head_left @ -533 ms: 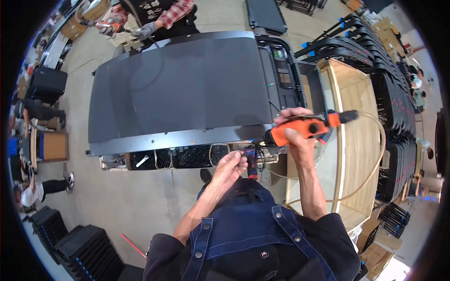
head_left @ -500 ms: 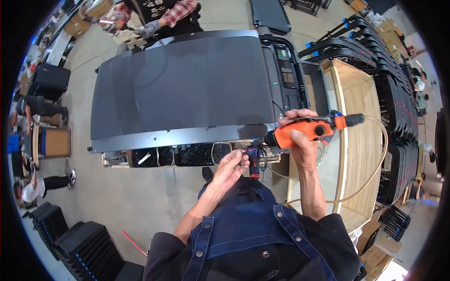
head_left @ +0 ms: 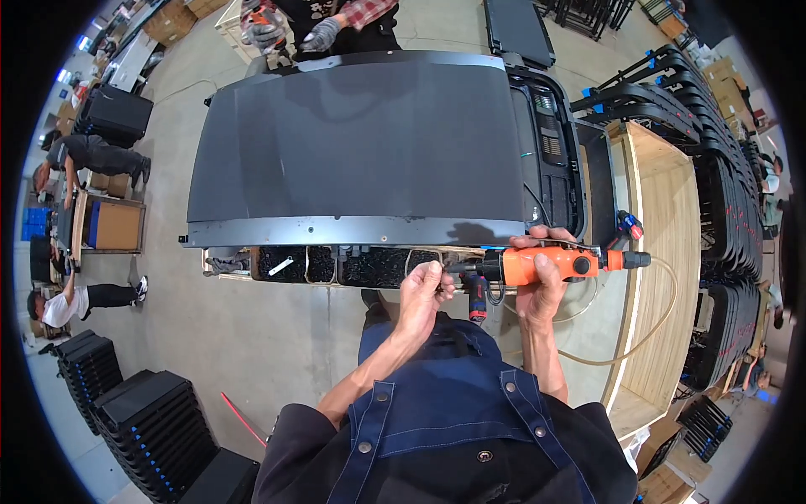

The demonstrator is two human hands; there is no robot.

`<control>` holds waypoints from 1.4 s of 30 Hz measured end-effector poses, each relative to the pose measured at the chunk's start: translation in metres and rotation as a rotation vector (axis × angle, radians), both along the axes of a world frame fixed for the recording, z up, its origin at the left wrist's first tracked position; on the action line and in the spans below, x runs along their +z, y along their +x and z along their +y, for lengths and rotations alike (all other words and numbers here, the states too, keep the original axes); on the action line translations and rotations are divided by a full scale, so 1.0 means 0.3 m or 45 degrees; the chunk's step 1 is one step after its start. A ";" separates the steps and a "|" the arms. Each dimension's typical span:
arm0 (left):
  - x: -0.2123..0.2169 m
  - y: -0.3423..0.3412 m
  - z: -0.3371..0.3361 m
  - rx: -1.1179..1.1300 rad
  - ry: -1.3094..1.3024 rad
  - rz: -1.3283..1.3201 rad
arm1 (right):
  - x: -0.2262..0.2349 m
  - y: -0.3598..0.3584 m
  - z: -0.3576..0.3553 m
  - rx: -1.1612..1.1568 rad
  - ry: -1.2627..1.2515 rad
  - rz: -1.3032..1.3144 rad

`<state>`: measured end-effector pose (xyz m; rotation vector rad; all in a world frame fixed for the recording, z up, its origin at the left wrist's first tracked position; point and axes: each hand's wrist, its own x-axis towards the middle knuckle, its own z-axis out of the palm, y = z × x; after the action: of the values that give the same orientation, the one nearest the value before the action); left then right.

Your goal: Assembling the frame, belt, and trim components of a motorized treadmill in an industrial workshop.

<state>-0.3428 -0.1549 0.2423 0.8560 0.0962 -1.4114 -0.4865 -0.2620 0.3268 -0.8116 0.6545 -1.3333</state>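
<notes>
In my right hand (head_left: pixel 541 286) I hold an orange air screwdriver (head_left: pixel 546 265) sideways, its black nose pointing left and a pale air hose (head_left: pixel 659 323) trailing from its other end. My left hand (head_left: pixel 422 294) is closed in a pinch right at the tool's tip; what sits between the fingertips is too small to make out. Just beyond both hands lies a large dark grey panel (head_left: pixel 361 151) with a metal strip (head_left: pixel 353 230) along its near edge. Below the tool stands a dark red-and-black cordless driver (head_left: pixel 477 298).
Under the panel's near edge are bins of black screws (head_left: pixel 369 267), with a wrench (head_left: pixel 281 265) on top. A wooden crate (head_left: pixel 663 193) is at the right, with stacked black frames (head_left: pixel 726 218) beyond. Across the panel, a gloved co-worker's hand (head_left: pixel 321 35) shows. Black stacked parts (head_left: pixel 159 428) stand lower left.
The screwdriver has come down and turned level, bringing its tip to my left fingertips. My view has shifted, so the panel appears further right. The co-worker's hands have drawn closer together.
</notes>
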 end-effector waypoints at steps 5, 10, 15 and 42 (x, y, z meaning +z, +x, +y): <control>-0.015 0.149 0.002 -0.025 0.071 0.256 | 0.015 0.175 0.066 0.039 -0.153 0.048; -0.065 0.301 -0.016 -0.008 -0.004 0.544 | 0.034 0.403 0.091 0.179 -0.390 0.288; -0.131 0.386 -0.020 -0.101 0.061 0.750 | 0.024 0.562 0.086 0.304 -0.443 0.549; -0.067 0.586 0.206 -0.055 -0.051 0.506 | 0.116 0.610 0.080 0.327 -0.238 0.210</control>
<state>-0.1671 -0.0930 0.2221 0.5378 0.3521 -1.6044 -0.3036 -0.2382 0.3615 -1.1269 0.5378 -1.1118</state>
